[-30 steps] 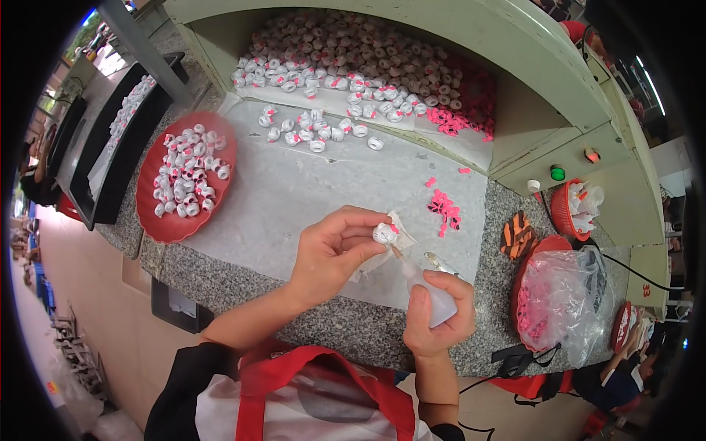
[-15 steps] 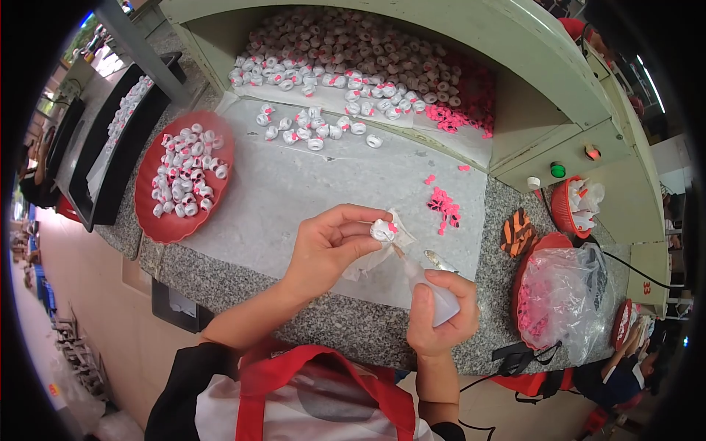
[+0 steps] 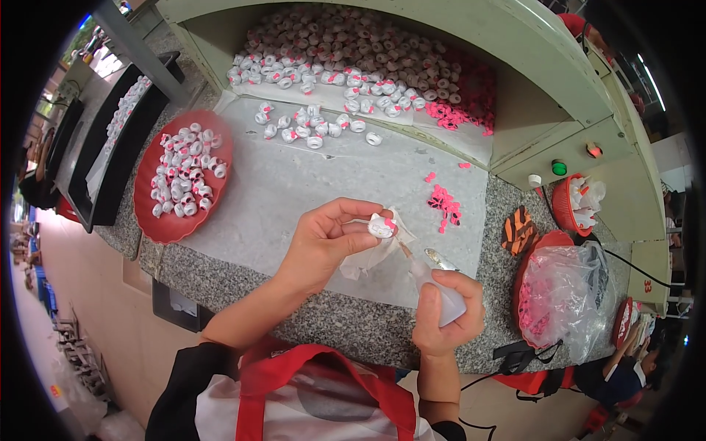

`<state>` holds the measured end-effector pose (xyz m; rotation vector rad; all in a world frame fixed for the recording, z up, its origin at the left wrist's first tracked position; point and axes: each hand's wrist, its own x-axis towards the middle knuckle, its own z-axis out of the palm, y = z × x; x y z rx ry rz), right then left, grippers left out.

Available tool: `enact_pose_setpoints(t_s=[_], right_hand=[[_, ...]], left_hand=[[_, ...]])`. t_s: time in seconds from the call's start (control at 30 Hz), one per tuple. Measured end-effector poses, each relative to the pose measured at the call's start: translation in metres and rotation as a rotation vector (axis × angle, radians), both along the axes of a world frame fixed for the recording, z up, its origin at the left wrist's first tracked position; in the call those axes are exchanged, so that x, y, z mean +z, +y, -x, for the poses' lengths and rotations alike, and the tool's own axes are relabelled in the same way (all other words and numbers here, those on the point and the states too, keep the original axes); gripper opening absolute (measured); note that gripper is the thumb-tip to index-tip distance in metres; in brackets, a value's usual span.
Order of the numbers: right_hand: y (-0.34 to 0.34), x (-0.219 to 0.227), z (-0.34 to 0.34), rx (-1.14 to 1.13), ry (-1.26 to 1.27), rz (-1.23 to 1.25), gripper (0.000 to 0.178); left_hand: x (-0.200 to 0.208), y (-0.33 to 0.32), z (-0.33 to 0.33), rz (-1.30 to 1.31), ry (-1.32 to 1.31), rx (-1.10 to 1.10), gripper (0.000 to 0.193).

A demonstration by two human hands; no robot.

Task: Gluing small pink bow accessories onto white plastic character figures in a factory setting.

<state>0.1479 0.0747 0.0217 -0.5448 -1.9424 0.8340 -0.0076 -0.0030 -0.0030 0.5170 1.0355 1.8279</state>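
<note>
Between thumb and fingers, my left hand (image 3: 327, 237) pinches a small white cat-head figure (image 3: 381, 226) with a pink bow, over the paper-covered table. My right hand (image 3: 450, 312) grips a translucent squeeze bottle (image 3: 441, 294), its narrow tip pointing up and left toward the figure, a little apart from it. Below the figure lies a crumpled white cloth (image 3: 366, 262), partly hidden by my left hand. Beside the bottle is a small silvery tool (image 3: 437, 259). Loose pink bows (image 3: 443, 204) are scattered on the white paper to the right.
A red plate (image 3: 145, 215) of white figures stands at left. More figures (image 3: 315, 126) lie in front of a green cabinet (image 3: 588, 88) packed with them. At right are a small red basket (image 3: 562, 206), a striped cloth (image 3: 518, 231) and a plastic bag (image 3: 570, 294).
The cat-head figure has turned so its face shows more. My right hand has drawn the bottle slightly down and right, its tip away from the figure.
</note>
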Motion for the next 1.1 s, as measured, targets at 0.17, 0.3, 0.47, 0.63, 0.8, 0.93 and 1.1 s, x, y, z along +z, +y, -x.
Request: enact_pose_setpoints(t_s=[0.17,0.3,0.47,0.63,0.8,0.93,1.1], right_hand=[[-0.001,0.004,-0.002,0.023,-0.025,0.008,0.015],[-0.003,0.003,0.003,0.012,0.001,0.062,0.014],[0.041,0.003,-0.003,-0.111,-0.008,0.557,0.014],[0.082,-0.063,-0.004,-0.214,-0.262,0.605,0.015],[0.072,-0.055,0.016,-0.452,-0.755,0.088,0.019],[0.071,-0.049,0.006,-0.346,-0.619,0.075,0.019],[0.068,-0.048,0.003,-0.384,-0.796,0.070,0.016]], left_hand=[[-0.001,0.001,-0.001,0.005,0.011,0.004,0.030],[-0.001,0.002,-0.001,0.002,0.002,-0.016,0.031],[-0.005,0.001,-0.002,0.026,0.029,0.014,0.030],[-0.006,0.002,-0.008,0.087,0.047,-0.046,0.028],[-0.010,0.004,-0.009,0.113,0.062,-0.041,0.029],[-0.015,0.008,-0.012,0.120,0.081,-0.021,0.030],[-0.012,0.006,-0.013,0.118,0.091,-0.016,0.030]])
